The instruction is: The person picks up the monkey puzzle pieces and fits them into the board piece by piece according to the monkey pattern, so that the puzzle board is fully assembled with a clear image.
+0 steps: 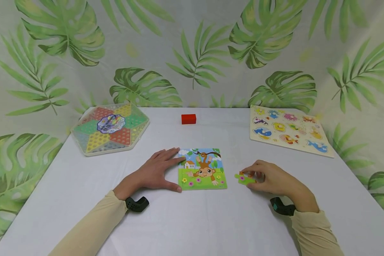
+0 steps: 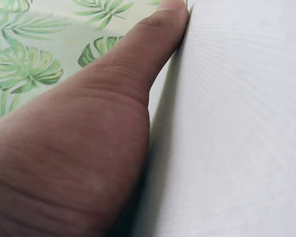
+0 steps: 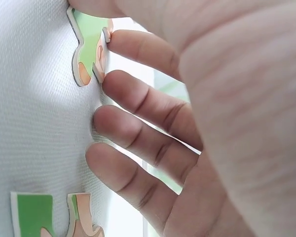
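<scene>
A square jigsaw puzzle (image 1: 203, 169) with an upside-down monkey, a house and flowers lies flat at the middle of the table. My left hand (image 1: 158, 170) rests beside it with spread fingers, the index fingertip on its left part and the thumb tip at its lower left corner. To the right of the puzzle, my right hand (image 1: 272, 177) pinches a green puzzle piece (image 1: 242, 179) with a pink flower, low at the cloth. The right wrist view shows this piece (image 3: 89, 42) between thumb and index finger, the other fingers loosely bent. Only the left thumb (image 2: 148, 44) and palm edge show in the left wrist view.
More puzzle pieces (image 3: 34, 212) appear low in the right wrist view. A hexagonal board game (image 1: 112, 128) lies back left, a small red block (image 1: 188, 119) back middle, and a wooden sea-animal puzzle board (image 1: 288, 129) back right. A leaf-print cloth (image 1: 198, 53) hangs behind the table.
</scene>
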Action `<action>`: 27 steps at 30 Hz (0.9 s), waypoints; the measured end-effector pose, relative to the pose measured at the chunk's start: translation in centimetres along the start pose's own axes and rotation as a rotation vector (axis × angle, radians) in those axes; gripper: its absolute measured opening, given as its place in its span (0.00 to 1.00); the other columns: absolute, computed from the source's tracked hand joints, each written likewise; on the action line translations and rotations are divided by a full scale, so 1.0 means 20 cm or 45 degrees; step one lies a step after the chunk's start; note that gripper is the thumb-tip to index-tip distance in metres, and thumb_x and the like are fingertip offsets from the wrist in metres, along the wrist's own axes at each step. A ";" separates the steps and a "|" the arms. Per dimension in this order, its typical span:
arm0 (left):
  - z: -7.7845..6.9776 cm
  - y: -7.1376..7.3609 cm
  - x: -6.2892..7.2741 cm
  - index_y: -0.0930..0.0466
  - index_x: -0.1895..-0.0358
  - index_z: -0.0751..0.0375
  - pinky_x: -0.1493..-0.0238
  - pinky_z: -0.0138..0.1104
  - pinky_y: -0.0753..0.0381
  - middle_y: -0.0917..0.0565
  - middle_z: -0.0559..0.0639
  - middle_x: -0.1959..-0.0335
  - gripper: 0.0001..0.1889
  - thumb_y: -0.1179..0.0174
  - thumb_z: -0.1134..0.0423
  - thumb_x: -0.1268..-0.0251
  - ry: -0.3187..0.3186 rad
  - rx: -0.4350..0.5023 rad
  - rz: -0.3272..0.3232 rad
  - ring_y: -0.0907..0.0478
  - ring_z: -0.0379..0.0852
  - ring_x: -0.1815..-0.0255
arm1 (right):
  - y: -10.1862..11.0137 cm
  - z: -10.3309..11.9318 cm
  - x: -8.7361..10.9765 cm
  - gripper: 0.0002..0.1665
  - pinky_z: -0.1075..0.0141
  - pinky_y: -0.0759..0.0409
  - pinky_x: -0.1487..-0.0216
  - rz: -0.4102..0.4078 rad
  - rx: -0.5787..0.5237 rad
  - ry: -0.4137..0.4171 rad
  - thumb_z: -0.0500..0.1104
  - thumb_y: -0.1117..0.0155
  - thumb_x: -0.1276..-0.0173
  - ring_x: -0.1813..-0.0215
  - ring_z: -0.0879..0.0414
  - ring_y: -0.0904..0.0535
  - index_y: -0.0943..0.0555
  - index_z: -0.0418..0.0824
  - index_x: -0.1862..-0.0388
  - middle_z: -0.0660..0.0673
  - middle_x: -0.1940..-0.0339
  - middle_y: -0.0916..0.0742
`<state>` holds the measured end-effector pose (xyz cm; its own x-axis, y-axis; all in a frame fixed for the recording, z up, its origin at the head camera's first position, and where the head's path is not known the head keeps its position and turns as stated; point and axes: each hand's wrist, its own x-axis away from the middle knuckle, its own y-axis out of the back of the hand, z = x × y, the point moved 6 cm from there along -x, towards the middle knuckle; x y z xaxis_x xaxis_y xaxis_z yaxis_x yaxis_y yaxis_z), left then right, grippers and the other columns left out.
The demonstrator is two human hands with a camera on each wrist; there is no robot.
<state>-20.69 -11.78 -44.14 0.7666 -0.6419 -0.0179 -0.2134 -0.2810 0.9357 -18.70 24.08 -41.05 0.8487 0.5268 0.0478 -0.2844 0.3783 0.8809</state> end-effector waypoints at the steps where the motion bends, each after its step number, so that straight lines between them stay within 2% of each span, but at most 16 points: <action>1: 0.00 0.00 0.00 0.38 0.19 0.42 0.17 0.53 0.52 0.48 0.52 0.15 0.56 0.34 0.21 0.51 0.002 0.002 0.001 0.52 0.51 0.14 | 0.00 0.00 0.00 0.23 0.70 0.25 0.64 0.003 0.003 -0.004 0.49 0.21 0.38 0.63 0.63 0.27 0.12 0.50 0.44 0.55 0.59 0.18; 10: 0.00 0.00 0.00 0.38 0.19 0.42 0.17 0.53 0.53 0.48 0.51 0.15 0.56 0.34 0.21 0.51 0.001 0.007 -0.002 0.52 0.51 0.14 | 0.00 0.00 0.00 0.23 0.70 0.26 0.66 0.008 0.003 0.006 0.48 0.21 0.38 0.64 0.64 0.27 0.13 0.49 0.44 0.56 0.61 0.18; 17: 0.00 0.01 0.01 0.38 0.19 0.42 0.17 0.53 0.53 0.48 0.52 0.15 0.56 0.34 0.22 0.51 0.004 0.006 -0.004 0.53 0.51 0.14 | 0.00 0.01 -0.02 0.28 0.71 0.25 0.67 0.007 0.024 0.007 0.46 0.21 0.39 0.67 0.65 0.27 0.19 0.43 0.40 0.55 0.61 0.17; 27: -0.01 0.01 0.01 0.39 0.19 0.41 0.16 0.53 0.53 0.48 0.51 0.15 0.56 0.34 0.21 0.52 0.008 0.012 0.001 0.53 0.51 0.14 | -0.01 0.01 -0.02 0.22 0.71 0.23 0.66 -0.016 0.028 0.029 0.45 0.22 0.39 0.66 0.65 0.25 0.14 0.49 0.44 0.58 0.62 0.17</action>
<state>-20.56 -11.79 -43.92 0.7705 -0.6373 -0.0150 -0.2193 -0.2871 0.9324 -18.81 23.57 -41.19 0.8415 0.5395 0.0264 -0.2641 0.3684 0.8914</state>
